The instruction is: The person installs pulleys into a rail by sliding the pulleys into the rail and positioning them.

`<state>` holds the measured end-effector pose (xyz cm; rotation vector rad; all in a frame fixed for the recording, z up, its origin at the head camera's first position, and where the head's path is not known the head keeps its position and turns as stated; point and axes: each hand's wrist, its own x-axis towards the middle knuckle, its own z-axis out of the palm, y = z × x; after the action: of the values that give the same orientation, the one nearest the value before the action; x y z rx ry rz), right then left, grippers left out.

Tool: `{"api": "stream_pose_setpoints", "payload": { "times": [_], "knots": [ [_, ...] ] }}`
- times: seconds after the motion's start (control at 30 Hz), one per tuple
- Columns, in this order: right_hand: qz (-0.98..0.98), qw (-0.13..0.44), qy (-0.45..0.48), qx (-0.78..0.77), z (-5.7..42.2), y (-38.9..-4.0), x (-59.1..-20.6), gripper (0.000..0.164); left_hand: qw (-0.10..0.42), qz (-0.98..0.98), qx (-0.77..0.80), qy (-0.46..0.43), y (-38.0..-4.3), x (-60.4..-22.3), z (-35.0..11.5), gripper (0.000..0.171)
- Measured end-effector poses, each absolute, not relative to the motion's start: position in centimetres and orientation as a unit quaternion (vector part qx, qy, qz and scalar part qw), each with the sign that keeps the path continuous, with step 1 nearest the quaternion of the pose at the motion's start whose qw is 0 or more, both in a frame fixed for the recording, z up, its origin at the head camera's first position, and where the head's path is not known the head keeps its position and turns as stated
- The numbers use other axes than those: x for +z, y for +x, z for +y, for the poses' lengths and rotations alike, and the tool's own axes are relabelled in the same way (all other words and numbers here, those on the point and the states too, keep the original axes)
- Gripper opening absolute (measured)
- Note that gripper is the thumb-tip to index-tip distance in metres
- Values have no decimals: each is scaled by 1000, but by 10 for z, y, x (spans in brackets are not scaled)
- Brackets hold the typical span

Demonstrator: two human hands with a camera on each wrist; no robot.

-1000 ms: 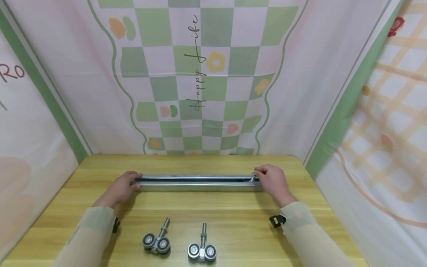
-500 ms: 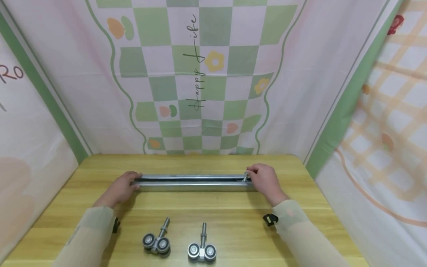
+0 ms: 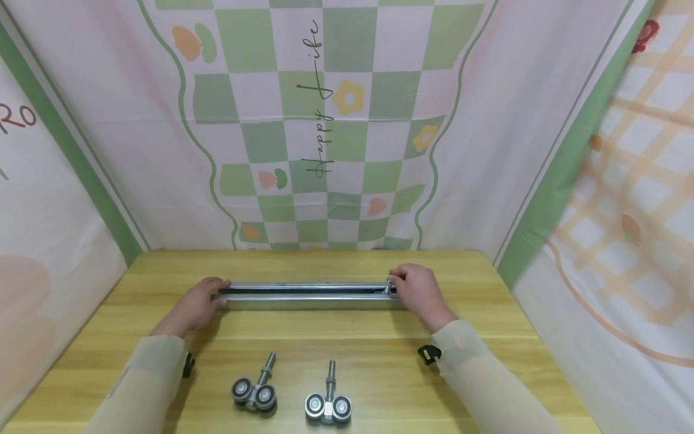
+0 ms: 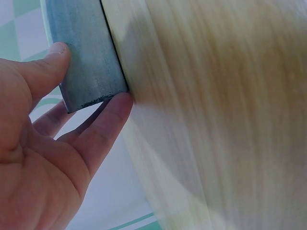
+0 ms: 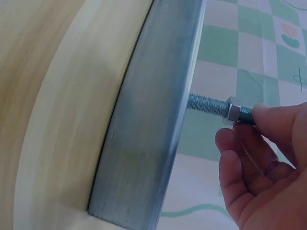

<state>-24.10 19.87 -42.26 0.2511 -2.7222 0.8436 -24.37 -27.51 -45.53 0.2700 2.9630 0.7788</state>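
Left hand (image 3: pixel 196 307) grips steel channel (image 3: pixel 303 303) at its left end, thumb on the side wall. Channel lies slot-up on desk (image 3: pixel 390 380). Right hand (image 3: pixel 422 295) pinches threaded stud (image 5: pixel 208 104), upright in slot near right end. Two roller trolleys (image 3: pixel 328 407) lie nearer.

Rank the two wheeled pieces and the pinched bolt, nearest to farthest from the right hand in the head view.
1. Bolt: pinched by the right hand, at the rail.
2. Right wheeled piece: on the table, toward the person.
3. Left wheeled piece: beside it, farther left.
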Motion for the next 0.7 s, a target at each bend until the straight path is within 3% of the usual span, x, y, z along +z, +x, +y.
{"api": "stream_pose_setpoints", "payload": {
  "times": [0.7],
  "knots": [
    [-946,132,108,277,167,-244,-421,11,25,964,246,99,-245,-456,-277,46]
  ]
}}
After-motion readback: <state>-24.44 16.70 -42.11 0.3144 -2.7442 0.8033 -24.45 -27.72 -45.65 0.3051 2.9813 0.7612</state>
